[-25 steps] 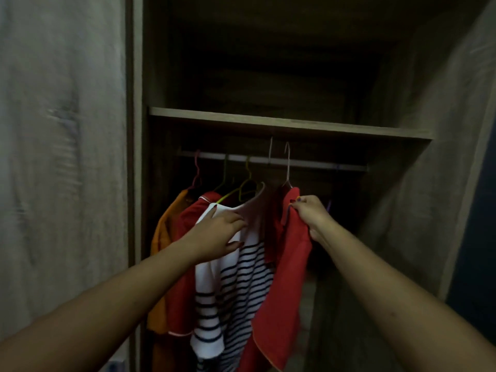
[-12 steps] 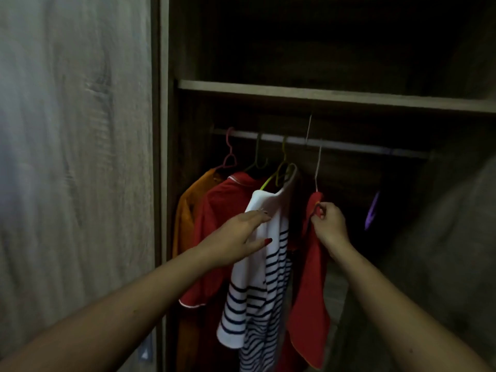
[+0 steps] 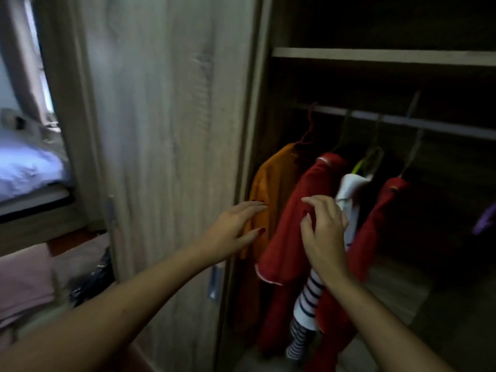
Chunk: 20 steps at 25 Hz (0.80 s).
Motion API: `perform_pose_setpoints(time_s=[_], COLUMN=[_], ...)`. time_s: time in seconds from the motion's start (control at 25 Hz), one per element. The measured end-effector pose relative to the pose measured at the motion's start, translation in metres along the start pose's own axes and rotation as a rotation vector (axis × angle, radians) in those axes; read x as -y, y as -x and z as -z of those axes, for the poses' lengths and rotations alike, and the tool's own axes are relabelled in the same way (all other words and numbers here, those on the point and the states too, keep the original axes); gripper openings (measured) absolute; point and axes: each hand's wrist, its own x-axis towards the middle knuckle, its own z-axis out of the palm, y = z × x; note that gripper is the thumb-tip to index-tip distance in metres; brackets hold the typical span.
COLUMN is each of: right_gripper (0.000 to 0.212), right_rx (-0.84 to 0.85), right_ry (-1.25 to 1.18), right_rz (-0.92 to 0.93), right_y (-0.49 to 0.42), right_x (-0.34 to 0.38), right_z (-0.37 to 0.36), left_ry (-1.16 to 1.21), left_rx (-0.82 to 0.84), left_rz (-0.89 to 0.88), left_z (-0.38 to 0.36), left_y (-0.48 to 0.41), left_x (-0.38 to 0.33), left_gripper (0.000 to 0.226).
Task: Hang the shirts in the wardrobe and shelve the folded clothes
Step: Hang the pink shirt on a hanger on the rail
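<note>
Evidently the hanging is well along: four shirts hang side by side from the rod (image 3: 429, 124) inside the wardrobe (image 3: 261, 103), an orange shirt (image 3: 271, 178) at the left, then a red shirt (image 3: 290, 237), a striped shirt (image 3: 349, 189) and a second red shirt (image 3: 381, 210), each on its own hanger so the cloth falls free. The left hand (image 3: 233, 232) reaches in with fingers (image 3: 255, 206) straight and released, touching the orange shirt's edge, probably to even out the row. The right hand (image 3: 326, 237) hovers before the red and striped shirts, its fingers (image 3: 314, 201) loosely curled; whether they pinch cloth I cannot tell through the blur. The shelf (image 3: 375, 56) above shows only its front edge, so anything lying on it is hidden.
</note>
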Motion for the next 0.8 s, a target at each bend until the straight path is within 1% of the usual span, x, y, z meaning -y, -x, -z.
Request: perform_pose_setpoints(time_s=[0.16, 0.28, 0.36, 0.48, 0.56, 0.68, 0.76, 0.8], right_gripper=[0.027, 0.026, 0.024, 0.021, 0.018, 0.013, 0.006, 0.006], right_rx=[0.18, 0.334, 0.44, 0.643, 0.785, 0.953, 1.017, 1.045], right_ry=[-0.249, -0.372, -0.444, -0.513, -0.527, -0.531, -0.509, -0.484], right_rz=[0.179, 0.229, 0.195, 0.178, 0.129, 0.003, -0.071, -0.101], right_y=[0.01, 0.026, 0.04, 0.071, 0.095, 0.132, 0.149, 0.156], right_x=[0.079, 0.152, 0.198, 0.273, 0.317, 0.364, 0.385, 0.394], right_z=[-0.073, -0.151, -0.204, -0.29, -0.342, -0.41, -0.442, -0.46], left_ry=[-0.042, -0.083, -0.083, -0.171, -0.216, -0.24, -0.269, -0.283], left_rx=[-0.084, -0.164, -0.203, -0.308, -0.361, -0.37, -0.32, -0.302], left_rz=[0.235, 0.431, 0.604, 0.868, 1.056, 1.302, 1.353, 1.351], left_z=[0.066, 0.13, 0.172, 0.232, 0.258, 0.273, 0.269, 0.267], left_y=[0.082, 0.167, 0.231, 0.336, 0.4, 0.468, 0.492, 0.5], left_x=[0.06, 0.124, 0.169, 0.24, 0.28, 0.329, 0.353, 0.364], left_gripper=[0.052, 0.057, 0.062, 0.045, 0.036, 0.033, 0.039, 0.038])
